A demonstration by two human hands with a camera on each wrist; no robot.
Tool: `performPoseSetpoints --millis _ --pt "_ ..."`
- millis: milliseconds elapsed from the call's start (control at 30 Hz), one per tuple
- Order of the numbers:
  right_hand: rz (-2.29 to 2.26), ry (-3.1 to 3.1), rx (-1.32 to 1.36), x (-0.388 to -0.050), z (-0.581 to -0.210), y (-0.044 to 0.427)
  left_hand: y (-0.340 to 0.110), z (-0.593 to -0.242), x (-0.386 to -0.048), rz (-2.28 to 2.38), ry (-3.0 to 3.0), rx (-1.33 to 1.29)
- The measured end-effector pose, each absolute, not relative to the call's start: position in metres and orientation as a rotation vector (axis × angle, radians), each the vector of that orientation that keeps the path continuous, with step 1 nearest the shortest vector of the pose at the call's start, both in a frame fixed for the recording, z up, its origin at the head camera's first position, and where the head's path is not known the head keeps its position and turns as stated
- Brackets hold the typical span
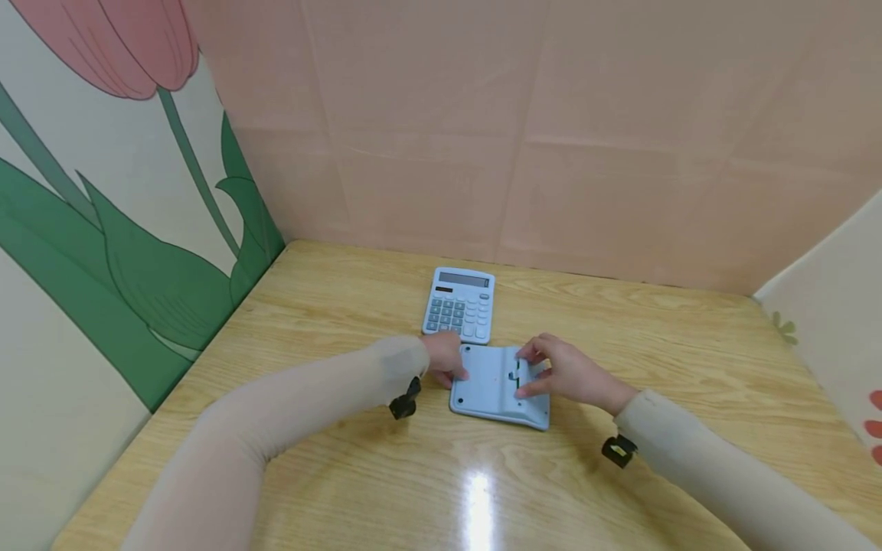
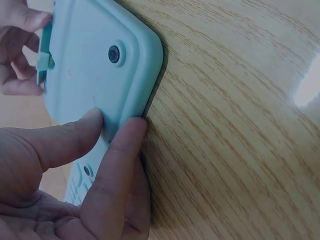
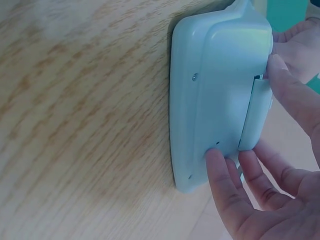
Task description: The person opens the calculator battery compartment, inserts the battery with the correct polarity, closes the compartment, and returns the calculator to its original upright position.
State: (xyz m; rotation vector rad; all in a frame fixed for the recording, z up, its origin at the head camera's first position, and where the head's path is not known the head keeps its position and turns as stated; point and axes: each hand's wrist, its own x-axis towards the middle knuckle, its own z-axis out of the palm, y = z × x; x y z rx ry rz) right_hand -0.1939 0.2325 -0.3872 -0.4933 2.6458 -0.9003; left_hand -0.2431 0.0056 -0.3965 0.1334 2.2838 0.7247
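Observation:
A light-blue calculator (image 1: pixel 485 383) lies face down on the table, its back with round black feet turned up. My left hand (image 1: pixel 444 358) pinches its left edge, thumb (image 2: pixel 82 135) on the back and index finger (image 2: pixel 122 160) along the side. At the raised end, my right hand (image 1: pixel 561 371) holds the small battery cover (image 3: pixel 257 115) between thumb and fingers. The cover stands tilted up from its slot, its latch tab (image 2: pixel 44 61) showing in the left wrist view. Whatever lies inside the compartment is hidden.
A second light-blue calculator (image 1: pixel 459 304) lies face up just behind the first, keys and display showing. The wooden table (image 1: pixel 344 474) meets a pink wall covering (image 1: pixel 427 153) at the back. A tulip-patterned panel (image 1: pixel 138 252) borders the left side.

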Motion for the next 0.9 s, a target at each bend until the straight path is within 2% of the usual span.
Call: performPoseSetpoints --millis 900 --pt "-0.897 2.633 -0.503 -0.1954 -0.3886 0.2306 0.0041 -0.3906 -0.2393 0.726 2.287 0.128"
